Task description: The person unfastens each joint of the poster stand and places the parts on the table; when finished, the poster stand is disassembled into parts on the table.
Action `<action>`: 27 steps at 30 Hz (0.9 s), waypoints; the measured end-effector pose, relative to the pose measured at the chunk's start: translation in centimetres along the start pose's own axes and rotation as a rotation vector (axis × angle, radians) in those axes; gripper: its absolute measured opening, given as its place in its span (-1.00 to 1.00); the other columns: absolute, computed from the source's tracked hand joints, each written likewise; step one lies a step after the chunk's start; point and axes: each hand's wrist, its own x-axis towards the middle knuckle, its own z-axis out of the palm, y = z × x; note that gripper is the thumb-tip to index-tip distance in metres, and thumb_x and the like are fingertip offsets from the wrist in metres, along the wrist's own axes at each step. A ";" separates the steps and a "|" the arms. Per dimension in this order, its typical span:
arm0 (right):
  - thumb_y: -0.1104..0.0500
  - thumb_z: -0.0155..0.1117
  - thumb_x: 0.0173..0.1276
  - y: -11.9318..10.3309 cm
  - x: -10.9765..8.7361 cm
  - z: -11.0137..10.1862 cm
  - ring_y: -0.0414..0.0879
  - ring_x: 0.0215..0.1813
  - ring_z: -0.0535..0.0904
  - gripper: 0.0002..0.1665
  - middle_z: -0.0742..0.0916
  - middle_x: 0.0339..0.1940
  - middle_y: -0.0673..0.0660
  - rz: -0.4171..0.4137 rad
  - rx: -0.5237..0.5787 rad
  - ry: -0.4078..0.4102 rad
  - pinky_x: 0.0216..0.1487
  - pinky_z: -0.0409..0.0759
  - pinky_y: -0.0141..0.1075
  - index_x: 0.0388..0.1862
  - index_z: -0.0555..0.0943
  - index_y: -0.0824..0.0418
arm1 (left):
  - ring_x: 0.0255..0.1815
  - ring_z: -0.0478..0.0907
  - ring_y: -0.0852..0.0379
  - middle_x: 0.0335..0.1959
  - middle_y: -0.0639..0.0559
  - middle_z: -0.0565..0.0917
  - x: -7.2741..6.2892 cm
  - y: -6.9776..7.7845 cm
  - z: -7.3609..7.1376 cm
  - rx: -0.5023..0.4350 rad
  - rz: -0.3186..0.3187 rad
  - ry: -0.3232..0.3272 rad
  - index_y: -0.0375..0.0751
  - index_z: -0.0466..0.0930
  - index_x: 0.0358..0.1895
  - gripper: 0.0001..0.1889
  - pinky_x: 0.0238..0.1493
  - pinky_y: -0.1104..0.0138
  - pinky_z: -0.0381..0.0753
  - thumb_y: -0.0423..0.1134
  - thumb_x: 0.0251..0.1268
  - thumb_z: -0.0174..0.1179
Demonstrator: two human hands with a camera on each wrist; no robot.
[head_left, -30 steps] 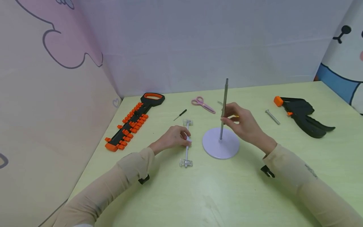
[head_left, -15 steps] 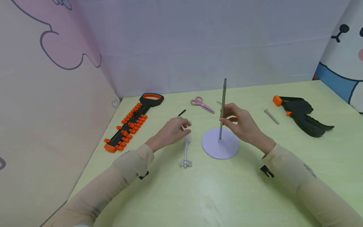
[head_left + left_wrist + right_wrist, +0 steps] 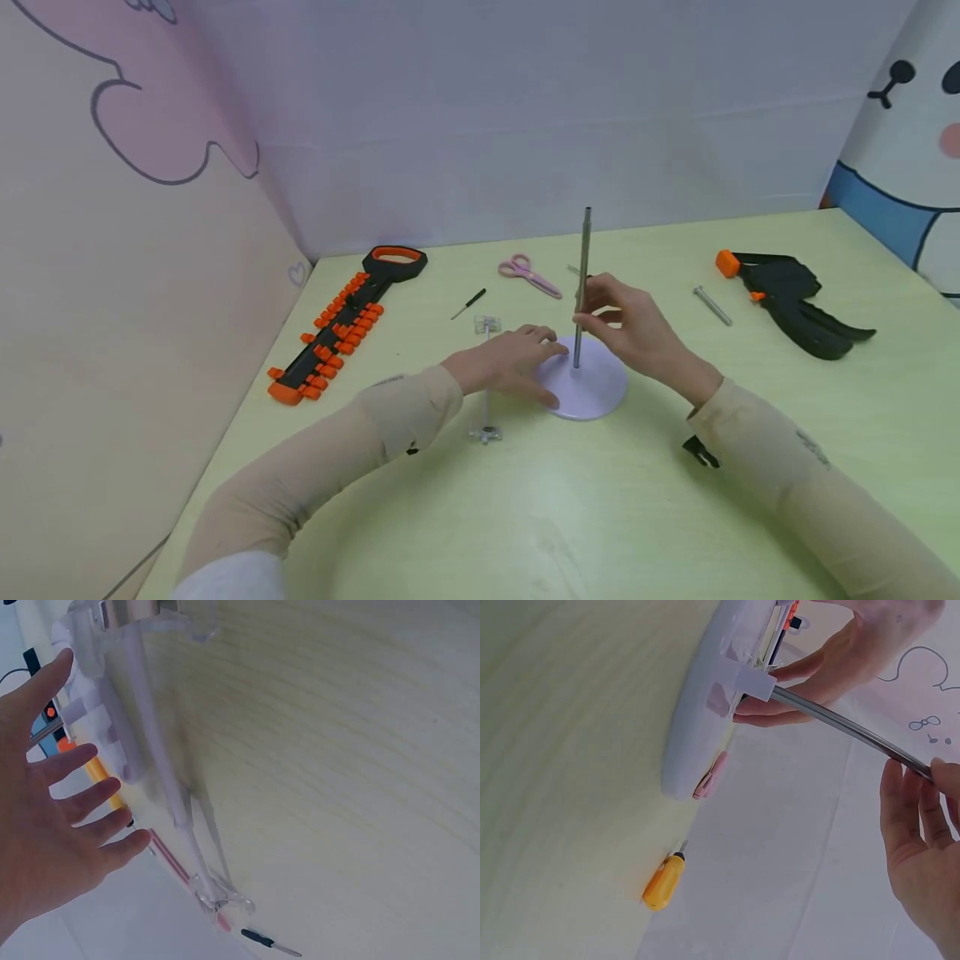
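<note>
A metal rod [image 3: 584, 250] stands nearly upright in the socket of a round white base [image 3: 594, 397]. My right hand [image 3: 633, 325] pinches the rod partway up between thumb and fingertips. My left hand [image 3: 510, 365] reaches across to the base's left edge, thumb and fingers spread apart; whether they touch it is hard to tell. Under that hand lies a thin white bar [image 3: 154, 742] with clear plastic clips at its ends, the near clip [image 3: 486, 434] and the far clip [image 3: 487, 323]. The left hand hides the bar's middle in the head view.
A small black screwdriver [image 3: 468, 303] and pink scissors [image 3: 529, 275] lie behind. A yellow-handled screwdriver [image 3: 664, 883] lies beyond the base. To the right are a metal bolt [image 3: 712, 306] and a black-and-orange pistol-shaped tool [image 3: 795, 300]; a black rack with orange clips [image 3: 330, 342] lies left.
My left hand has let go of the white bar, lifted, and moved right to the base, its fingers spreading. The right hand keeps its pinch on the rod.
</note>
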 end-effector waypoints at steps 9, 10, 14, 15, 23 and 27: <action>0.49 0.35 0.12 -0.1 0.1 0.0 -0.02 -0.26 0.65 -0.64 0.65 -0.30 0.18 0.025 0.008 -0.004 -0.28 0.65 -0.21 -0.13 0.47 0.36 | 0.23 0.26 0.03 0.30 -0.04 0.28 0.6 0.2 0.6 -0.033 -0.026 -0.026 -0.06 0.31 0.37 -0.16 0.15 0.32 0.38 0.23 0.02 0.32; 0.49 0.36 0.11 0.0 0.1 0.0 -0.02 -0.26 0.65 -0.64 0.65 -0.30 0.18 0.029 0.007 -0.003 -0.29 0.65 -0.21 -0.13 0.47 0.35 | 0.20 0.28 0.04 0.28 -0.06 0.29 0.7 0.1 0.6 -0.044 -0.022 -0.026 -0.07 0.32 0.36 -0.16 0.13 0.34 0.38 0.22 0.01 0.33; 0.46 0.37 0.11 0.1 0.0 0.1 -0.03 -0.27 0.65 -0.66 0.66 -0.31 0.17 0.041 -0.001 0.000 -0.30 0.65 -0.21 -0.15 0.47 0.34 | 0.10 0.31 0.05 0.23 -0.11 0.32 0.8 0.0 0.7 -0.082 -0.008 -0.017 -0.12 0.35 0.35 -0.15 0.09 0.37 0.37 0.19 -0.03 0.38; 0.45 0.38 0.11 0.1 0.0 0.2 -0.03 -0.28 0.65 -0.66 0.67 -0.31 0.16 0.041 -0.005 0.003 -0.30 0.65 -0.22 -0.16 0.48 0.33 | 0.10 0.30 0.04 0.23 -0.11 0.33 0.8 -0.1 0.7 -0.086 -0.010 -0.016 -0.12 0.35 0.35 -0.14 0.08 0.36 0.36 0.19 -0.03 0.38; 0.40 0.47 0.02 0.5 -0.1 0.8 -0.10 -0.36 0.64 -0.73 0.67 -0.44 0.04 0.022 -0.040 0.035 -0.36 0.62 -0.41 -0.36 0.53 0.27 | 0.06 0.30 0.03 0.22 -0.12 0.33 1.0 -0.2 0.7 -0.086 -0.011 -0.023 -0.10 0.38 0.34 -0.16 0.06 0.34 0.34 0.20 -0.04 0.38; 0.42 0.49 -0.03 0.5 -0.1 1.1 -0.11 -0.39 0.66 -0.73 0.68 -0.48 0.04 0.003 -0.088 0.075 -0.40 0.60 -0.47 -0.42 0.55 0.27 | 0.05 0.29 0.05 0.21 -0.10 0.33 1.2 -0.1 0.6 -0.103 -0.024 -0.036 -0.09 0.38 0.33 -0.15 0.04 0.35 0.35 0.20 -0.06 0.40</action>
